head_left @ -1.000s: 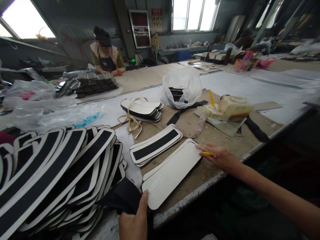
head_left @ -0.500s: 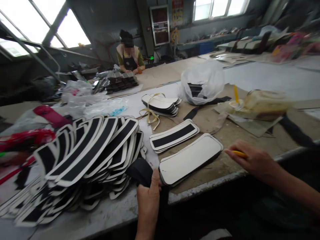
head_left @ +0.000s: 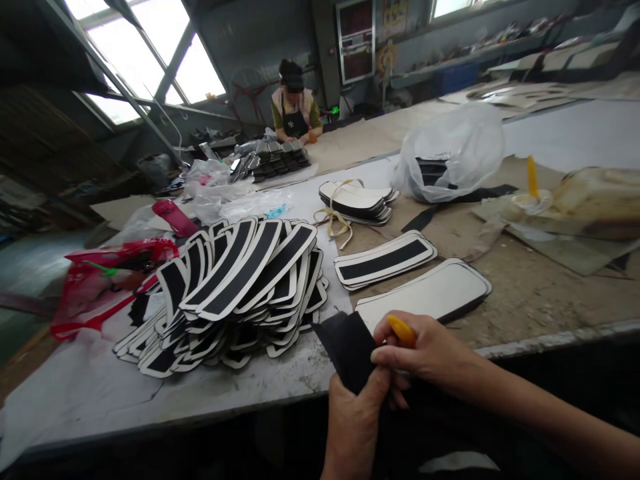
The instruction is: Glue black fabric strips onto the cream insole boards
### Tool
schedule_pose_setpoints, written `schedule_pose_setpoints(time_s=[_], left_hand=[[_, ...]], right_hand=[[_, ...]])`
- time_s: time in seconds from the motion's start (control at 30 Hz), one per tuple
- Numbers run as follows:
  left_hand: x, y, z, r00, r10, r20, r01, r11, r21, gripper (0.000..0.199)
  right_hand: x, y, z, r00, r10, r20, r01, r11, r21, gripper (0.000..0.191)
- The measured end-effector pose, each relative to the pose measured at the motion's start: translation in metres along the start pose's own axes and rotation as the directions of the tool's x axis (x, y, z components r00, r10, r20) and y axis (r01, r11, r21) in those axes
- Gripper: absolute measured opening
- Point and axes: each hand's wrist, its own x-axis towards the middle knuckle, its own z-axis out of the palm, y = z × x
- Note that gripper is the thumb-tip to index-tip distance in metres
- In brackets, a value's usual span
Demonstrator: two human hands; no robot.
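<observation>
My left hand [head_left: 354, 420] grips a bundle of black strips [head_left: 350, 347] at the table's front edge. Touching the right edge of that bundle are the fingertips of my right hand [head_left: 420, 347], which also holds a yellow-handled tool [head_left: 401, 331]; the tool's tip is hidden. Just behind my hands lies a stack of curved white pieces [head_left: 430, 293]. Beyond it is a smaller stack of white pieces with a black strip on top [head_left: 385, 260]. A large fanned pile of such white-bordered pieces [head_left: 250, 273] covers the table to the left.
A clear plastic bag [head_left: 453, 150] holds dark pieces. White pieces tied with a yellowish ribbon [head_left: 353, 200] lie left of it. A yellowed container [head_left: 595, 200] stands at right, a red bag [head_left: 95, 293] at left. Another person [head_left: 295, 110] works across the table.
My right hand has moved left from beside the white stack to the black strips in my left hand. The camera view has turned left, so the table contents appear further right.
</observation>
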Motion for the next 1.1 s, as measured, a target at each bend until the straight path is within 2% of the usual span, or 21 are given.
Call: schedule_pose_setpoints(time_s=[0.07,0.17,0.27,0.33,0.43,0.57,0.7,0.8,0.87,0.93,1.03,1.1], left_hand=[[-0.001,-0.005,0.001,0.999,-0.032,0.012,0.032,0.999,-0.026,0.029],[0.002,-0.011,-0.002,0.999,-0.043,0.033,0.044,0.999,-0.024,0.027],[0.005,-0.016,-0.004,0.997,-0.049,0.06,0.049,0.999,0.005,0.027],[0.006,-0.017,-0.004,0.997,-0.045,0.059,0.044,0.999,0.011,0.028],[0.007,-0.018,-0.001,1.0,-0.012,0.014,0.012,1.0,0.0,0.027],[0.007,-0.022,0.003,0.999,0.021,-0.035,-0.022,1.0,-0.015,0.028],[0.007,-0.029,0.006,0.997,-0.01,-0.082,0.008,1.0,-0.028,0.033],[0.007,-0.031,0.007,0.997,-0.011,-0.073,0.007,0.999,-0.043,0.033],[0.006,-0.031,0.008,0.997,-0.012,-0.077,0.008,0.999,-0.054,0.033],[0.006,-0.032,0.01,0.995,-0.024,-0.1,0.017,0.998,-0.067,0.034],[0.006,-0.041,0.012,0.99,-0.063,-0.13,0.053,0.996,-0.076,0.037],[0.006,-0.049,0.012,0.988,-0.094,-0.121,0.086,0.994,-0.071,0.039]], right_hand=[[0.003,0.005,0.007,0.996,0.082,0.045,-0.087,0.988,0.127,0.028],[0.001,0.009,0.007,0.998,0.06,-0.008,-0.06,0.995,0.085,0.03],[-0.002,0.009,0.002,0.991,-0.021,-0.131,0.01,0.996,-0.086,0.029],[-0.002,0.011,-0.001,0.962,-0.144,-0.232,0.076,0.958,-0.276,0.029],[-0.002,0.014,-0.001,0.928,-0.258,-0.267,0.123,0.892,-0.436,0.031],[-0.003,0.016,0.003,0.935,-0.212,-0.285,0.095,0.922,-0.376,0.027],[-0.004,0.016,0.007,0.935,-0.147,-0.323,0.051,0.956,-0.289,0.029],[-0.004,0.016,0.004,0.909,-0.232,-0.346,0.095,0.924,-0.371,0.028],[-0.005,0.017,-0.001,0.869,-0.32,-0.376,0.132,0.884,-0.448,0.03],[-0.005,0.018,-0.007,0.837,-0.34,-0.429,0.12,0.879,-0.462,0.03],[-0.007,0.018,-0.016,0.813,-0.21,-0.544,0.054,0.956,-0.288,0.031],[-0.009,0.016,-0.02,0.808,-0.127,-0.576,0.08,0.991,-0.106,0.03]])
